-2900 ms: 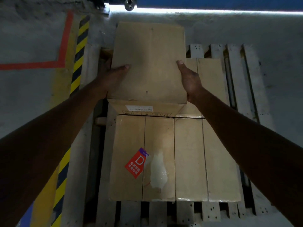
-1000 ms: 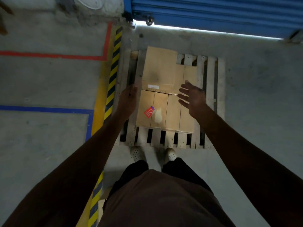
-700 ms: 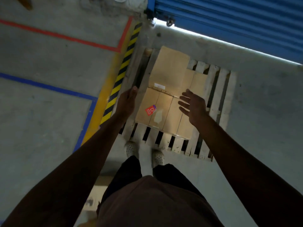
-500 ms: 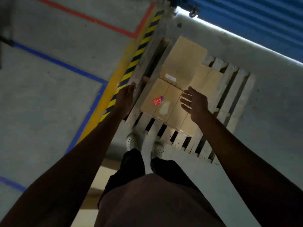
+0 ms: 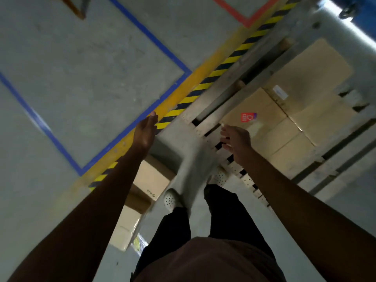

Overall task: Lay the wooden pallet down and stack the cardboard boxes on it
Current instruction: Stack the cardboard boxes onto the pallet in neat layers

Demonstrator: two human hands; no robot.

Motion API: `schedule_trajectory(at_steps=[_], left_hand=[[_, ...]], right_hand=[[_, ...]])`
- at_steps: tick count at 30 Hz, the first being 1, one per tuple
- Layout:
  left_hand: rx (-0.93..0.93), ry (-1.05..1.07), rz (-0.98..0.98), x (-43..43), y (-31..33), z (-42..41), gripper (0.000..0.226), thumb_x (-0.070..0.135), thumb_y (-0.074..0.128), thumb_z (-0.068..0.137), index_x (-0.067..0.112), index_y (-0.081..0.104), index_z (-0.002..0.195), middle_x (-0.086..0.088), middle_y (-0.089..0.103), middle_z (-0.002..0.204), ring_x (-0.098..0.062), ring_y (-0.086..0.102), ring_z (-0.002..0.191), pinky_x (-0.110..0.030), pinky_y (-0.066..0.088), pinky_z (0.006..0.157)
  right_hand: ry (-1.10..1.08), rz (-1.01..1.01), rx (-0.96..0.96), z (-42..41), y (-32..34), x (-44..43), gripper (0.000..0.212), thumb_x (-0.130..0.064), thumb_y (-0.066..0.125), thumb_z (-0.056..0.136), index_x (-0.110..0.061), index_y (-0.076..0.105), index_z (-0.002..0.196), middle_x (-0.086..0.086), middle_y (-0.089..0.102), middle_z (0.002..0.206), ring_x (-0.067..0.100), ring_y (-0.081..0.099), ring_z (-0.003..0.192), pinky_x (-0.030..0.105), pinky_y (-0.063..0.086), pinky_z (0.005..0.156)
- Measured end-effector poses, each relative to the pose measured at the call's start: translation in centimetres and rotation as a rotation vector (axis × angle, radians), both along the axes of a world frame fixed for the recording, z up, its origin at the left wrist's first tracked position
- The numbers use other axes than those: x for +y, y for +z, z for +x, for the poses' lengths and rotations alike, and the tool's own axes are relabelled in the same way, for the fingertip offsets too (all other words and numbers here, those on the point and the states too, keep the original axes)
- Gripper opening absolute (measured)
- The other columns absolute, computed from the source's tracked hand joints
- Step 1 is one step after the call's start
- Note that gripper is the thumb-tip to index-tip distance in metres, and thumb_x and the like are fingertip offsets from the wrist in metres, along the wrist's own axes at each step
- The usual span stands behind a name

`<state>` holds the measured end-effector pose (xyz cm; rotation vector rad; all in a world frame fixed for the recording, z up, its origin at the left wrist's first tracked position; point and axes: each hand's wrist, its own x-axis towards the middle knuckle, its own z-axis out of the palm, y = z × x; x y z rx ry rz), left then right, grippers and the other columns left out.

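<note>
The wooden pallet (image 5: 205, 107) lies flat on the concrete floor at the right. Cardboard boxes rest on it: a low layer with a red sticker (image 5: 266, 127) and a box on top at the far end (image 5: 311, 72). More cardboard boxes (image 5: 151, 180) stand on the floor behind my left arm, partly hidden. My left hand (image 5: 145, 130) hangs empty over the yellow floor stripe, fingers straight. My right hand (image 5: 237, 139) hovers empty above the pallet's near corner, fingers apart. Neither hand touches a box.
A yellow-and-black hazard stripe (image 5: 223, 66) runs along the pallet's left side. Blue (image 5: 162, 47) and red (image 5: 240, 17) floor lines mark the concrete. My feet in white perforated shoes (image 5: 172, 197) stand by the pallet's near edge. A blue shutter door (image 5: 366, 9) is at top right.
I let go of the top box on the pallet and stood up. My view has swung left, away from the pallet, bringing the floor boxes into sight. Both hands are empty.
</note>
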<state>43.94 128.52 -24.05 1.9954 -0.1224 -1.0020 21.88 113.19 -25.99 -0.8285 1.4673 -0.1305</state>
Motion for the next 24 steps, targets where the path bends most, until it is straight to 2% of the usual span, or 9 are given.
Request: schedule_trajectory(at_steps=[2, 4, 6, 8, 10, 13, 17, 21, 24], left_hand=[[0.020, 0.068, -0.001, 4.0, -0.6, 1.4, 0.055, 0.048, 0.041, 0.103, 0.006, 0.057, 0.135, -0.008, 0.059, 0.136, -0.024, 0.057, 0.121, -0.047, 0.047, 0.103], [0.022, 0.116, 0.013, 8.5, -1.3, 2.6, 0.057, 0.048, 0.038, 0.103, 0.006, 0.055, 0.138, -0.008, 0.058, 0.137, -0.024, 0.056, 0.121, -0.040, 0.046, 0.101], [0.012, 0.178, 0.036, 13.2, -2.4, 3.7, 0.056, 0.047, 0.036, 0.104, 0.005, 0.055, 0.137, -0.007, 0.059, 0.133, -0.024, 0.056, 0.121, -0.038, 0.044, 0.097], [0.026, 0.264, 0.059, 18.1, -3.9, 4.8, 0.054, 0.048, 0.038, 0.104, 0.008, 0.057, 0.133, -0.007, 0.061, 0.127, -0.025, 0.057, 0.118, -0.039, 0.045, 0.095], [0.040, 0.365, 0.082, 22.6, -5.2, 5.5, 0.051, 0.050, 0.039, 0.103, 0.010, 0.060, 0.127, -0.005, 0.063, 0.120, -0.023, 0.059, 0.109, -0.039, 0.046, 0.094], [0.100, 0.518, 0.070, 28.9, -7.6, 6.0, 0.044, 0.052, 0.040, 0.102, 0.016, 0.064, 0.114, -0.001, 0.066, 0.111, -0.016, 0.060, 0.096, -0.036, 0.046, 0.084], [0.158, 0.655, 0.117, 36.7, -11.2, 5.4, 0.049, 0.055, 0.040, 0.101, 0.016, 0.062, 0.121, -0.002, 0.062, 0.113, -0.016, 0.056, 0.097, -0.033, 0.044, 0.079], [0.187, 0.804, 0.163, 43.9, -15.4, 4.1, 0.054, 0.055, 0.038, 0.101, 0.013, 0.058, 0.129, -0.003, 0.059, 0.121, -0.021, 0.054, 0.109, -0.038, 0.043, 0.089], [0.204, 0.879, 0.229, 49.2, -18.8, 2.5, 0.052, 0.057, 0.039, 0.100, 0.015, 0.059, 0.125, -0.006, 0.059, 0.120, -0.024, 0.055, 0.107, -0.039, 0.045, 0.089]], right_hand=[[0.088, -0.016, 0.012, 2.4, -0.9, 2.8, 0.015, -0.024, 0.063, 0.095, -0.015, 0.067, 0.084, 0.010, 0.068, 0.088, 0.019, 0.062, 0.070, 0.033, 0.049, 0.065], [0.167, -0.034, 0.015, 4.8, -2.0, 5.9, 0.018, -0.023, 0.065, 0.094, -0.015, 0.066, 0.078, 0.010, 0.067, 0.080, 0.014, 0.058, 0.057, 0.027, 0.043, 0.054], [0.231, -0.023, 0.034, 7.2, -3.0, 9.2, 0.017, -0.024, 0.067, 0.093, -0.017, 0.067, 0.077, 0.008, 0.069, 0.079, 0.015, 0.062, 0.059, 0.029, 0.049, 0.060], [0.281, 0.031, 0.031, 9.4, -4.4, 12.9, 0.015, -0.026, 0.068, 0.093, -0.018, 0.067, 0.079, 0.005, 0.070, 0.082, 0.020, 0.067, 0.073, 0.038, 0.054, 0.077], [0.394, 0.055, 0.045, 11.3, -6.0, 16.6, 0.015, -0.026, 0.066, 0.093, -0.018, 0.066, 0.080, 0.008, 0.071, 0.091, 0.026, 0.068, 0.087, 0.041, 0.054, 0.085], [0.537, 0.067, 0.073, 13.9, -7.9, 22.0, 0.016, -0.027, 0.064, 0.095, -0.019, 0.065, 0.082, 0.013, 0.070, 0.098, 0.031, 0.067, 0.095, 0.039, 0.054, 0.079], [0.725, 0.053, 0.096, 17.0, -10.6, 28.4, 0.016, -0.026, 0.062, 0.096, -0.019, 0.065, 0.082, 0.013, 0.072, 0.101, 0.028, 0.067, 0.089, 0.037, 0.051, 0.074], [0.888, 0.052, 0.117, 19.4, -13.9, 34.0, 0.014, -0.026, 0.062, 0.096, -0.014, 0.067, 0.100, 0.013, 0.071, 0.107, 0.024, 0.066, 0.089, 0.029, 0.050, 0.067], [1.007, 0.038, 0.130, 20.7, -17.0, 37.6, 0.010, -0.026, 0.063, 0.096, -0.017, 0.066, 0.095, 0.013, 0.071, 0.108, 0.025, 0.067, 0.092, 0.032, 0.053, 0.070]])
